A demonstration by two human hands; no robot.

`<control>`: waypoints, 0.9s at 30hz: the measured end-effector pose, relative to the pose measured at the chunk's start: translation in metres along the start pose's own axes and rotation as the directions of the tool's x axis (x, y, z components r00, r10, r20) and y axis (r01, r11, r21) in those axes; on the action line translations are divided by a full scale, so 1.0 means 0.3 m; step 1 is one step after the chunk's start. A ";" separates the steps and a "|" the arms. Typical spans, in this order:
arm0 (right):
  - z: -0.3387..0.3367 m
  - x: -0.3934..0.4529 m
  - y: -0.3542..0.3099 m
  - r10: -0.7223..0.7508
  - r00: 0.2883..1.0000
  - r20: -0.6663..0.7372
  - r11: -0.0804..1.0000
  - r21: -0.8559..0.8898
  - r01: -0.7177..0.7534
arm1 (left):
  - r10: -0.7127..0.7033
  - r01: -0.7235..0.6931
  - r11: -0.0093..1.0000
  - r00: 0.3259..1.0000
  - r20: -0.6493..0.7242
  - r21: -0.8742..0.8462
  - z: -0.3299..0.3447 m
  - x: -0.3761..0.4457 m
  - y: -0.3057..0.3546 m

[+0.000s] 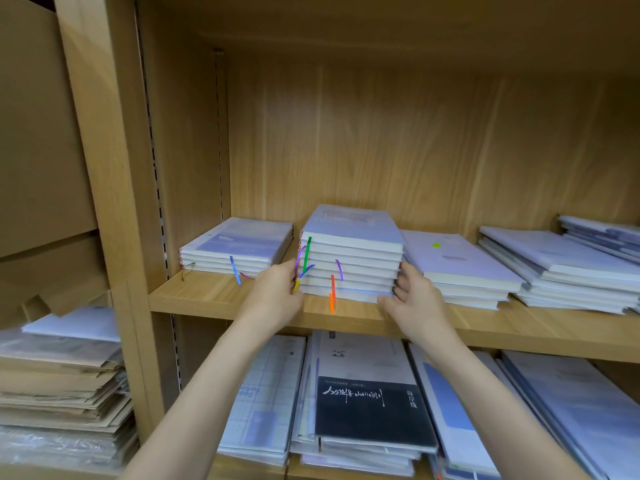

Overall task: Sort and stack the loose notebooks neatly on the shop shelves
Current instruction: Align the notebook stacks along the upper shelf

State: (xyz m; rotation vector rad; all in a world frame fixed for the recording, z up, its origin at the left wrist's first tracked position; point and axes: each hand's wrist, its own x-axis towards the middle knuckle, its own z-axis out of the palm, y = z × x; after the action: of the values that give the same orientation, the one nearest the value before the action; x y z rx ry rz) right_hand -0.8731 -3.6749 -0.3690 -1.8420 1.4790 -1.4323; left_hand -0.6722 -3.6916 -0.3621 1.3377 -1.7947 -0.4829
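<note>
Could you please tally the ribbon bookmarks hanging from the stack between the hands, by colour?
On the stack, held between the left hand and right hand:
Purple: 2
Orange: 1
Green: 1
Blue: 1
Yellow: 1
Total: 6

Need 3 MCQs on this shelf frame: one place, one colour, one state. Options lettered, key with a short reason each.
1. Where is the stack that both hands hold?
A. lower shelf
B. upper shelf, between two other stacks
C. floor

2. What colour is the sticker on the stack to its right?
A. red
B. black
C. yellow-green

3. What are the hands doing?
A. left hand and right hand touch the stack's sides
B. both hang idle
C. one lifts the black-covered book

Key: B, it sits on the upper board with stacks either side; C, a bright dot on the top cover; A, one hand at each side.
</note>
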 end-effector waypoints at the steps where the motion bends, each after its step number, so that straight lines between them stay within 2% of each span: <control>1: -0.003 0.001 -0.001 0.001 1.000 -0.004 1.000 0.003 -0.001 | 0.012 -0.012 1.000 1.000 -0.018 0.016 0.001 -0.001 -0.001; 4: -0.004 0.001 -0.004 0.030 0.999 -0.020 1.000 -0.003 -0.030 | -0.009 0.011 0.999 0.999 -0.051 0.046 -0.006 0.012 -0.006; 9: 0.020 0.004 0.010 0.039 0.999 -0.036 0.984 -0.175 -0.045 | -0.004 0.004 1.000 1.000 -0.021 -0.005 -0.013 0.019 -0.020; 12: 0.026 0.005 0.010 0.038 0.995 -0.091 0.972 -0.228 -0.058 | 0.029 -0.024 0.996 0.998 -0.056 0.091 -0.001 0.024 -0.020; 17: 0.037 -0.005 0.000 0.047 0.979 -0.197 0.990 -0.121 -0.072 | 0.045 -0.022 0.989 0.986 -0.158 0.146 0.017 0.029 -0.021; 27: 0.035 -0.034 -0.013 0.033 0.966 -0.257 0.994 -0.092 -0.058 | 0.042 -0.001 0.984 0.974 -0.222 0.179 0.021 0.016 -0.017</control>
State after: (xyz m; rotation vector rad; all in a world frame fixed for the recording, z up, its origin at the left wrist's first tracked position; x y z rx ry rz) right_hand -0.8614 -3.6675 -0.3749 -1.7168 1.7315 -1.6515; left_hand -0.6746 -3.6990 -0.3674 1.4307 -1.6916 -0.1531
